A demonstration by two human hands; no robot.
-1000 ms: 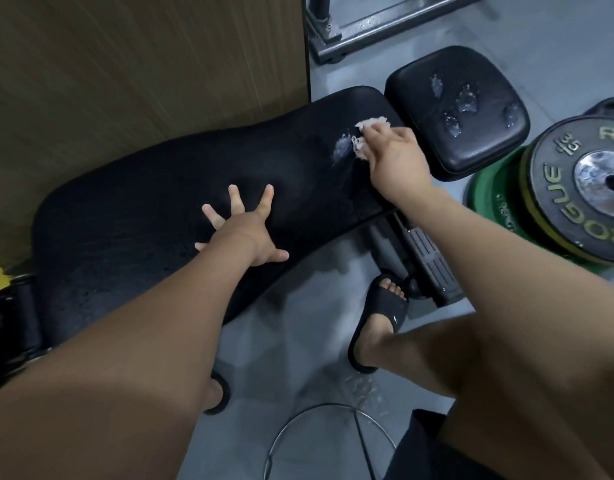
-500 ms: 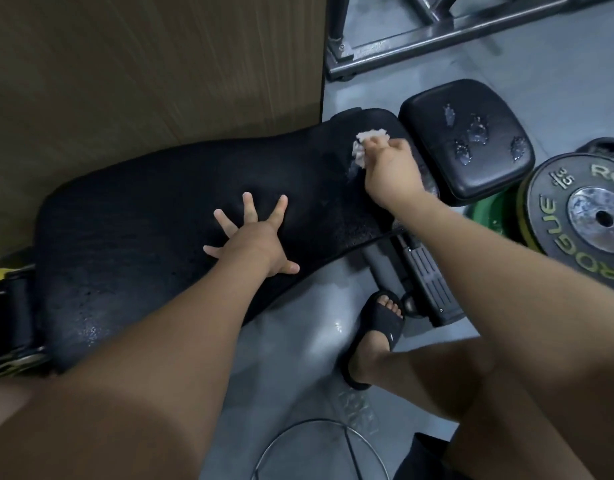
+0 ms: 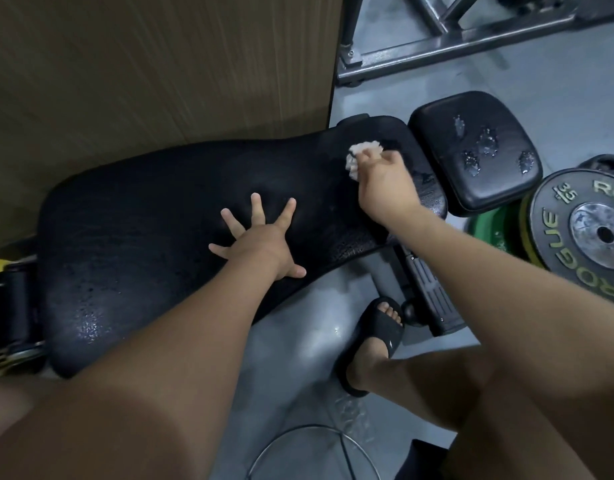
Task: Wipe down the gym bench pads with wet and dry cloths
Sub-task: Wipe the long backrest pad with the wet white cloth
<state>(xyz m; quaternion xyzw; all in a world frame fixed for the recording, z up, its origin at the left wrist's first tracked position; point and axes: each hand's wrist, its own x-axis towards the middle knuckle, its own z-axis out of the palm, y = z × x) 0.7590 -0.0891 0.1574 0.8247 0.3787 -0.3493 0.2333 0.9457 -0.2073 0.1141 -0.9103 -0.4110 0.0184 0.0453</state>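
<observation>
Near the back pad's (image 3: 160,237) far edge, right hand (image 3: 385,181) grips cloth (image 3: 362,152); left hand (image 3: 260,240) lies splayed flat mid-pad.

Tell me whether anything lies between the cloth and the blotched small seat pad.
Nothing visible does. The right hand grips the cloth on the long pad, next to the seat pad across a narrow gap. The left hand presses the long pad, off that path.

We read lettering on one item only, the black weight plate (image 3: 555,237) at the right edge. The brand ROGUE runs along its lower-left rim, seen upside down. Near the upper rim stands the number 35, followed by RO, cut off by the frame edge. The white mark on the sandal (image 3: 378,327) is illegible.
</observation>
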